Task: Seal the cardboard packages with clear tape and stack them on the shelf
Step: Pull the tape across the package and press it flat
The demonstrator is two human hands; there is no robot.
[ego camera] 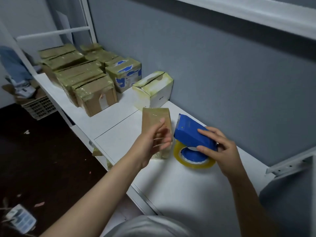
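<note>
The task looks well advanced. In the upper left of the frame many sealed packages (82,77) stand close together in rows on the white shelf (188,194), and their tops are shiny with tape. To the right of them stands a package with blue marks (124,74), and then a white box (153,89), also taped, a little apart from the rows.

In the centre the left hand (153,142) holds one small cardboard package (153,115) upright, with its lower end at or just above the shelf. The fingers (164,134) are curled round its side; they are a little blurred. This package already carries tape on its upper part, but whether all its seams are closed cannot be told.

Just to the right, the right hand (220,151) grips the blue tape dispenser (189,132). The thumb lies on top and the other fingers wrap underneath. The clear tape roll (177,151) sits in it, low over the shelf, and the cutting end points toward the package.

What probably remains is to finish this package and to put it with the others. The white box stands between it and the rows, so the hand must pass over or around it. At the left, on the dark floor (42,159), there are a plastic crate (41,108) and some cardboard.
</note>
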